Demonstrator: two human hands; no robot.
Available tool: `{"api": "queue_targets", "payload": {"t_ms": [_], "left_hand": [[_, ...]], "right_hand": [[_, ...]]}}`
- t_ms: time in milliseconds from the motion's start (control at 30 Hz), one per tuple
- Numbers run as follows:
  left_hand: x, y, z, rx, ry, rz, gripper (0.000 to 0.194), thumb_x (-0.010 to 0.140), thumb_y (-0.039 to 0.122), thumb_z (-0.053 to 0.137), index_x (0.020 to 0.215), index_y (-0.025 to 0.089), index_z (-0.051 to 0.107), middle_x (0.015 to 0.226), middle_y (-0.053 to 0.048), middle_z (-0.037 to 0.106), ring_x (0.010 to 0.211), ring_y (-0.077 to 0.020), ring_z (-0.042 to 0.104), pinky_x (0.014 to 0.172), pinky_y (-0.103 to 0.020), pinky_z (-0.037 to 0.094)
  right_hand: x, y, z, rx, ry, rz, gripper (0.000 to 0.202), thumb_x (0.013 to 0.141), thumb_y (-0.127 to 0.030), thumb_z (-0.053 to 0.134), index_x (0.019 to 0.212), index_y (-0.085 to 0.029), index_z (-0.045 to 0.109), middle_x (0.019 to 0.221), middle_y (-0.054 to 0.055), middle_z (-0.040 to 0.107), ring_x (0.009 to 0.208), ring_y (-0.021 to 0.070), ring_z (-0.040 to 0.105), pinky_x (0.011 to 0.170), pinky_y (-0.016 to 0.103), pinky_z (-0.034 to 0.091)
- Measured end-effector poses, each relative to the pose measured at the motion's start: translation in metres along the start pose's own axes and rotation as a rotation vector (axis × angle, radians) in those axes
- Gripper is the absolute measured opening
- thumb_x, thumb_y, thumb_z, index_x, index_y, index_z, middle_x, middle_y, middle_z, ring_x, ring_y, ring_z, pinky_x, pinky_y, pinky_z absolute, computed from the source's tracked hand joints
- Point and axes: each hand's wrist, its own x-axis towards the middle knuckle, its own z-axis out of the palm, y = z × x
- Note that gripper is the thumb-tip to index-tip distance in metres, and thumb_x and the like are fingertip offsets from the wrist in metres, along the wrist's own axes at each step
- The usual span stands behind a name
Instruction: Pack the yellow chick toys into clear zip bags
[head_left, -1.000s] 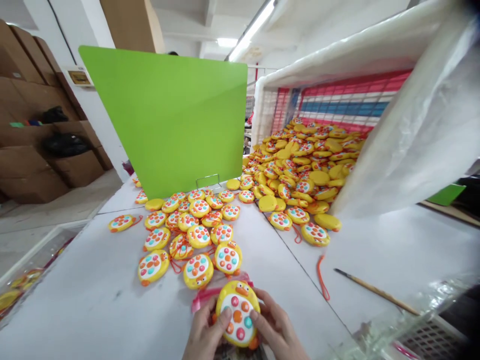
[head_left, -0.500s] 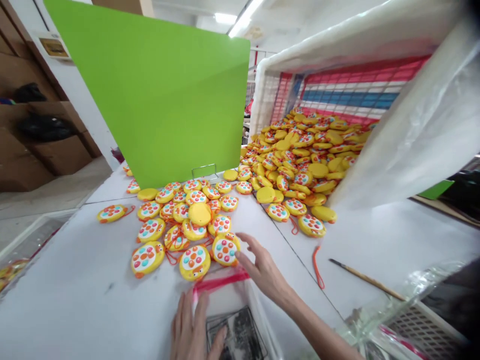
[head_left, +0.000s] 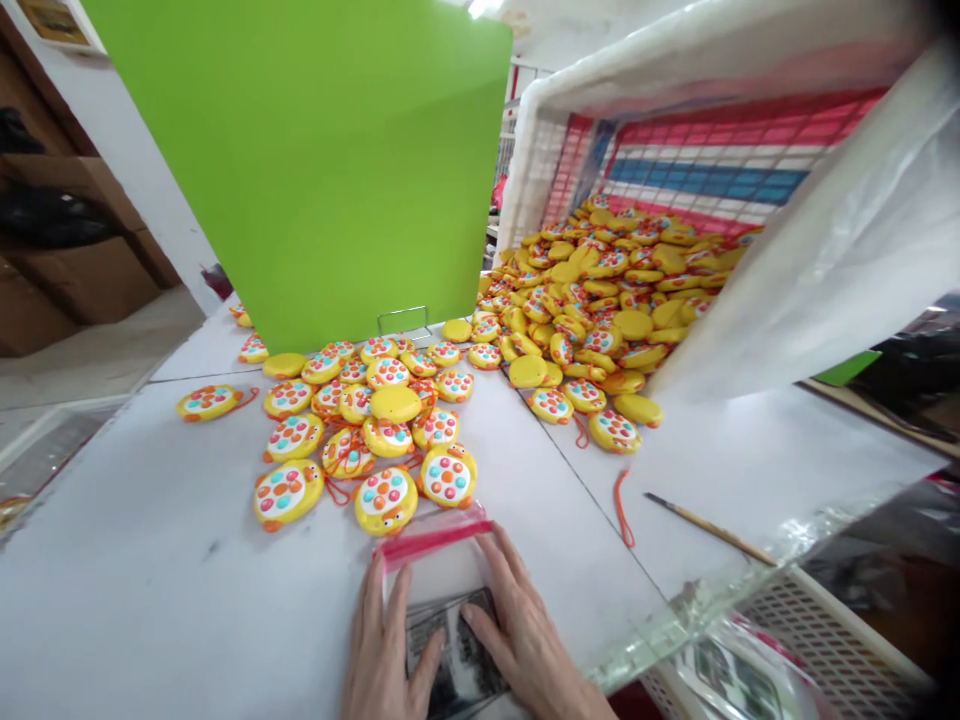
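A clear zip bag (head_left: 435, 543) with a pink strip along its top lies on the white table, a dark printed sheet or card (head_left: 454, 650) showing inside it. My left hand (head_left: 390, 640) rests along the bag's left side, fingers stretched out. On the right side, my right hand (head_left: 517, 625) lies on the bag with its fingers extended and thumb over the dark print. Just beyond the bag's top edge sit yellow duck-shaped toys with coloured dots, the closest being one duck toy (head_left: 385, 499) and another duck toy (head_left: 448, 476).
A tipped white crate (head_left: 517, 200) spills many yellow toys onto the table at right. Behind the near pile stands a green board (head_left: 315, 170) on a wire stand. An orange cord (head_left: 622, 510) and a thin brush-like stick (head_left: 705, 527) lie right. A white basket (head_left: 840, 630) sits below the edge.
My right hand has come back from beside the nearest duck toy and down onto the right side of the bag. My left hand stays at the bag's left side. The view has tipped slightly downward.
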Motion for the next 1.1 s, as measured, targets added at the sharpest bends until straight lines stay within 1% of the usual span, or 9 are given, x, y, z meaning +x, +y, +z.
{"api": "queue_targets", "payload": {"t_ms": [200, 300, 400, 500, 567, 667, 833, 967, 1100], "left_hand": [[-0.001, -0.009, -0.003, -0.053, -0.033, 0.008, 0.054, 0.086, 0.028, 0.05, 0.137, 0.019, 0.033, 0.148, -0.022, 0.024, 0.133, -0.0342, 0.032, 0.096, -0.049, 0.045], [-0.004, -0.013, 0.003, -0.056, -0.053, 0.014, 0.054, 0.085, 0.029, 0.051, 0.136, 0.02, 0.035, 0.15, -0.02, 0.021, 0.134, -0.0351, 0.03, 0.097, -0.05, 0.045], [-0.001, -0.014, 0.003, -0.009, 0.005, 0.014, 0.046, 0.086, 0.032, 0.046, 0.129, 0.016, 0.041, 0.145, -0.023, 0.028, 0.13, -0.0382, 0.036, 0.091, -0.053, 0.049], [0.019, -0.004, -0.01, 0.045, 0.056, 0.041, 0.044, 0.087, 0.035, 0.043, 0.125, 0.012, 0.043, 0.138, -0.026, 0.035, 0.127, -0.0397, 0.038, 0.088, -0.056, 0.049], [0.042, 0.006, -0.022, 0.05, 0.056, 0.064, 0.046, 0.088, 0.034, 0.042, 0.128, 0.012, 0.041, 0.137, -0.024, 0.037, 0.128, -0.0375, 0.037, 0.091, -0.055, 0.047], [0.084, 0.017, -0.028, 0.08, 0.023, 0.131, 0.046, 0.087, 0.032, 0.042, 0.128, 0.011, 0.043, 0.137, -0.023, 0.039, 0.128, -0.037, 0.036, 0.095, -0.055, 0.044], [0.142, 0.014, 0.0, 0.106, -0.108, 0.335, 0.051, 0.077, 0.008, 0.037, 0.127, 0.01, 0.048, 0.139, -0.02, 0.041, 0.131, -0.0337, 0.035, 0.102, -0.05, 0.038], [0.163, 0.014, 0.012, 0.099, -0.282, 0.418, 0.066, 0.067, -0.001, 0.037, 0.13, 0.017, 0.048, 0.142, -0.013, 0.041, 0.134, -0.0322, 0.031, 0.103, -0.05, 0.036], [0.172, 0.016, 0.017, -0.017, -0.303, 0.343, 0.058, 0.07, 0.006, 0.046, 0.127, 0.017, 0.05, 0.137, -0.014, 0.048, 0.129, -0.0317, 0.038, 0.103, -0.052, 0.035]], "right_hand": [[-0.001, 0.004, 0.0, -0.023, 0.026, -0.025, 0.071, 0.088, -0.02, 0.047, 0.146, -0.024, 0.007, 0.153, 0.012, 0.013, 0.139, 0.0264, 0.016, 0.109, 0.044, 0.031], [0.022, 0.0, -0.013, -0.061, 0.079, -0.059, 0.066, 0.09, -0.024, 0.046, 0.146, -0.023, 0.011, 0.151, 0.015, 0.018, 0.139, 0.027, 0.017, 0.108, 0.048, 0.031], [0.06, -0.008, -0.032, -0.092, 0.103, -0.084, 0.062, 0.087, -0.024, 0.051, 0.142, -0.017, 0.024, 0.148, 0.02, 0.025, 0.138, 0.0302, 0.019, 0.108, 0.053, 0.029], [0.084, -0.014, -0.049, -0.106, 0.053, -0.057, 0.058, 0.083, -0.024, 0.058, 0.136, -0.014, 0.037, 0.142, 0.023, 0.034, 0.134, 0.0328, 0.028, 0.105, 0.053, 0.032], [0.084, -0.006, -0.057, -0.119, 0.099, -0.028, 0.052, 0.083, -0.026, 0.058, 0.132, -0.015, 0.042, 0.141, 0.021, 0.038, 0.132, 0.0321, 0.033, 0.104, 0.052, 0.035], [0.061, 0.028, -0.072, -0.193, 0.245, 0.073, 0.044, 0.084, -0.029, 0.057, 0.126, -0.019, 0.048, 0.139, 0.017, 0.042, 0.129, 0.0307, 0.037, 0.102, 0.051, 0.037], [0.0, 0.112, -0.124, -0.537, 0.404, 0.311, 0.033, 0.087, -0.026, 0.046, 0.119, -0.019, 0.054, 0.133, 0.015, 0.049, 0.124, 0.0301, 0.043, 0.099, 0.049, 0.04], [-0.03, 0.161, -0.164, -0.707, 0.423, 0.421, 0.033, 0.085, -0.018, 0.039, 0.112, -0.015, 0.058, 0.12, 0.017, 0.058, 0.114, 0.0308, 0.051, 0.094, 0.047, 0.042], [-0.035, 0.182, -0.179, -0.665, 0.418, 0.407, 0.027, 0.087, -0.023, 0.038, 0.095, -0.018, 0.063, 0.093, 0.013, 0.065, 0.09, 0.0284, 0.06, 0.081, 0.043, 0.047]]}}
